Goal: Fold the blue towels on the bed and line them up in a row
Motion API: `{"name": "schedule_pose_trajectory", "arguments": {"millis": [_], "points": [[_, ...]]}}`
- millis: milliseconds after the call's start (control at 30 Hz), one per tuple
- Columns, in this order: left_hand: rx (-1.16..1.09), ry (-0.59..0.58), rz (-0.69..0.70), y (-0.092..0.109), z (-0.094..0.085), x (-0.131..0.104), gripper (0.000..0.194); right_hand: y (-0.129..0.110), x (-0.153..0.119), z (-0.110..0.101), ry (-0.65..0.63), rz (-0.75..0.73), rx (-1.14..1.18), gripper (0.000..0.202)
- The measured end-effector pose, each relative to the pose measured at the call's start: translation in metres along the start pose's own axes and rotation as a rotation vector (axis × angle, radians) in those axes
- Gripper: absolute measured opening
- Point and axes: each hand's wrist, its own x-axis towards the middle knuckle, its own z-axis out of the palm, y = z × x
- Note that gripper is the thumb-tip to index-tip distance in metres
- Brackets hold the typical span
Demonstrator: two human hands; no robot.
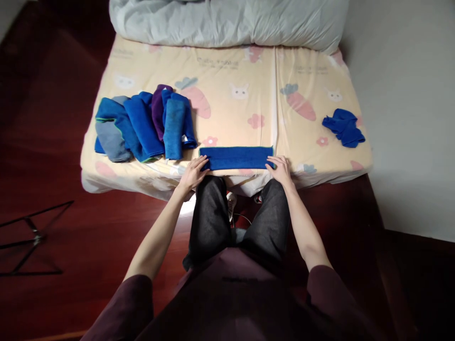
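A blue towel (236, 158) with a thin green edge lies folded into a long flat strip near the front edge of the bed. At its left end rests my left hand (194, 171), fingers stretched over the cloth and thumb apart. My right hand (280, 168) lies on the opposite end in much the same way, its fingers spread on the fabric. Both hands touch the towel, which stays flat on the sheet. Whatever is under the fingertips is hidden.
Left on the bed (227, 123) is a pile of rolled or folded towels (144, 125), blue, grey and purple. A crumpled blue cloth (344, 128) lies at the right. Behind is a bunched pale quilt (227, 21). A black stand (35, 237) is on the floor.
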Motion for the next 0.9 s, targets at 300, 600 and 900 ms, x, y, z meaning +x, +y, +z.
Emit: {"name": "schedule_pose_trajectory", "arguments": {"millis": [300,600,900], "points": [[0.074,-0.119,-0.017,-0.01,0.0,0.009,0.073,0.001,0.001,0.0,-0.108,0.04,-0.071,0.046],[-0.162,0.04,-0.092,-0.012,0.001,0.014,0.057,0.012,0.006,0.005,-0.021,0.086,0.055,0.05],[-0.284,0.242,-0.181,-0.013,-0.004,0.006,0.038,0.02,0.007,0.008,0.109,0.183,0.164,0.037]]}}
